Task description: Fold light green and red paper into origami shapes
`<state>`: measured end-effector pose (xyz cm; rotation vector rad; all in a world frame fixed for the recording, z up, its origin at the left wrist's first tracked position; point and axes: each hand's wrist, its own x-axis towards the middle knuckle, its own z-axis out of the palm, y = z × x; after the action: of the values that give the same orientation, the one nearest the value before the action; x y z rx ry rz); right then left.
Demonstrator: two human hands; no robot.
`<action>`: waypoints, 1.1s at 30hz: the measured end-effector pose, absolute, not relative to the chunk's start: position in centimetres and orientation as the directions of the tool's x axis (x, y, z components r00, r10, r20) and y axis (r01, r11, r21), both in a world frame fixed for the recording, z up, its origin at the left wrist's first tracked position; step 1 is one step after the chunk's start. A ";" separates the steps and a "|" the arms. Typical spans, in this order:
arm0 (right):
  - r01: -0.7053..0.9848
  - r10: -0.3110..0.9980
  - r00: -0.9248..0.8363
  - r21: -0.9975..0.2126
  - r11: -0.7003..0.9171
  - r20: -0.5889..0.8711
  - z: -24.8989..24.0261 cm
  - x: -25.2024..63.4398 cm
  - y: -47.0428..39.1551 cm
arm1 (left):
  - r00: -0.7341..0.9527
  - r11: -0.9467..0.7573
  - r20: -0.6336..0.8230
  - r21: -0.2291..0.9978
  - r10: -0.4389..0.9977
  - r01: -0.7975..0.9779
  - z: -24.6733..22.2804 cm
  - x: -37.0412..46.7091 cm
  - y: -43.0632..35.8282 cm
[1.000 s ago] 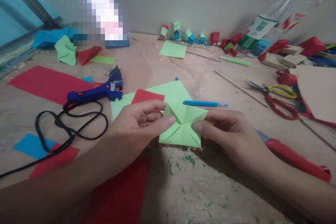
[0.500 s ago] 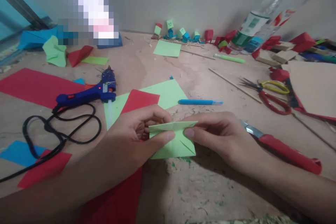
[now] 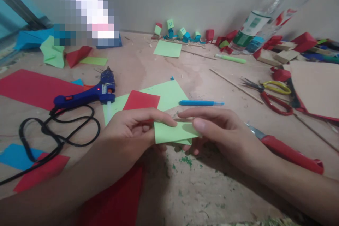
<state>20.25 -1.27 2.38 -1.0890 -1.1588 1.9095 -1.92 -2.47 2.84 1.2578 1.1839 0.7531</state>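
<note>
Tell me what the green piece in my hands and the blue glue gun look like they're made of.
Green piece: thin matte paper, judging by its crisp folded edges. Glue gun: glossy moulded plastic, it seems, with a black rubbery-looking cord.

The folded paper [image 3: 171,132] is light green. The glue gun [image 3: 87,95] is dark blue with a black cord [image 3: 57,137]. The pen [image 3: 201,103] is blue. Scissors [image 3: 275,93] have yellow and red handles.

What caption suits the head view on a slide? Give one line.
Left hand and right hand pinch a folded green paper above the table, glue gun nearby.
</note>
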 end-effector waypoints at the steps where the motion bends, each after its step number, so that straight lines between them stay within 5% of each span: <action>1: -0.065 0.827 -0.439 -0.905 -0.420 -0.352 2.5 20.1 -1.3 | 0.286 0.194 -0.237 0.966 0.928 0.171 2.7 -2.1 -2.5; 11: -0.034 0.871 -0.347 -0.923 -0.383 -0.348 2.5 19.6 -1.4 | 0.362 0.218 -0.246 0.969 0.899 0.115 2.3 -1.9 -2.3; 19: 0.080 0.827 -0.457 -0.942 -0.327 -0.326 2.6 19.8 -1.6 | 0.345 0.057 -0.176 0.943 0.922 0.328 2.7 -2.0 -2.8; 27: 0.064 0.844 -0.422 -0.939 -0.337 -0.331 2.3 20.0 -1.5 | 0.268 0.206 -0.256 0.958 0.929 0.200 2.6 -1.7 -2.3; 33: 0.121 0.833 -0.449 -0.946 -0.301 -0.323 3.0 19.9 -1.6 | 0.339 0.106 -0.214 0.945 0.916 0.309 2.4 -2.3 -2.7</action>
<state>19.87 -1.61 2.97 -1.2208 -1.4247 1.8033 -2.34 -2.75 2.44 1.4417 1.1930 0.6572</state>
